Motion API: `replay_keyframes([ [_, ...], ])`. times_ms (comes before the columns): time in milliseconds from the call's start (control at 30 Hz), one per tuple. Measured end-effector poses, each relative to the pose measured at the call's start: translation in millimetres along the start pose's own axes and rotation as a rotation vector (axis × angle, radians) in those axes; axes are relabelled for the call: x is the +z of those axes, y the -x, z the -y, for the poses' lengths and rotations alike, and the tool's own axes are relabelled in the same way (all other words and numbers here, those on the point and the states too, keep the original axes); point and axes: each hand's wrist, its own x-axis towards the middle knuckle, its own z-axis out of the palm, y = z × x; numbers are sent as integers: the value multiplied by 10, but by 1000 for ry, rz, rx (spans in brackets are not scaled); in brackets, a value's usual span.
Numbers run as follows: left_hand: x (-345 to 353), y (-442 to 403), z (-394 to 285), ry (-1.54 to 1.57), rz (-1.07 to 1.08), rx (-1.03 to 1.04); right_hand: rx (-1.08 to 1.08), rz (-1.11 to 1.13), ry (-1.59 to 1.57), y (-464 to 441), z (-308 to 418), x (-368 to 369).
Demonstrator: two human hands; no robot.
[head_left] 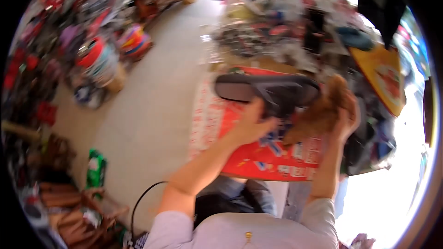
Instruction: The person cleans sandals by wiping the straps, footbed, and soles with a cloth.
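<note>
While my left hand (251, 124) is gripping the near side of the dark slipper (235, 87), my right hand (346, 117) is closing round the brown piece (311, 122), too blurred to name any better. And here are my left fingers, partly curling, their tips hiding behind the slipper; my right ones are bending in, barely opening at all. The slipper is lying crosswise just beyond my left fingers, its grey insole showing at the left end, its other end reaching towards the brown piece. Beneath both hands the red board (249, 168) is spreading out, white lettering running along its near edge. Beyond my fingers a jumbled pile (277, 14) is crowding in, and right of my right hand the yellow panel (392, 80) is leaning at a tilt.
</note>
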Motion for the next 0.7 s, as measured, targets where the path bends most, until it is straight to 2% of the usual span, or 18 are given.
replay_keyframes([
  [33, 73, -60, -8, 74, 100, 156, -20, -5, -33, 18, 56, 50],
  [67, 98, -97, -156, -2, 219, -36, -37, -22, -1, 19, 80, 112],
  [133, 278, -271, -41, 126, 394, 24, -164, 94, 268, 141, 327, 66],
  [167, 308, -280, -11, 44, 423, 30, -353, 236, 407, 172, 496, 143],
  [200, 307, -268, -5, -46, 427, 35, -531, 426, 416, 131, 602, 280],
  [233, 300, -217, -45, 79, 259, 157, -696, 596, 352, 93, 638, 453],
  [267, 253, -124, -93, 199, 64, 259, -745, 627, 284, 195, 693, 658],
  [300, 206, -84, -130, 254, 110, 90, -714, 638, 283, 234, 697, 712],
  [333, 217, -109, -68, 248, 116, 81, -705, 631, 281, 188, 662, 658],
  [400, 153, -86, 36, 76, 134, -121, -557, 535, 404, 79, 591, 566],
  [467, 152, -72, -46, 77, 89, -77, -409, 383, 430, 29, 458, 433],
  [533, 111, -74, -113, 68, 172, -40, -281, 328, 291, 19, 389, 399],
  [600, -50, -38, -319, -6, 156, -110, -286, 331, 276, 23, 349, 397],
  [667, -231, 3, -526, -533, 72, 121, -287, 318, 252, 34, 318, 429],
  [700, -259, 30, -729, -825, -22, 135, -289, 321, 253, 42, 319, 421],
])
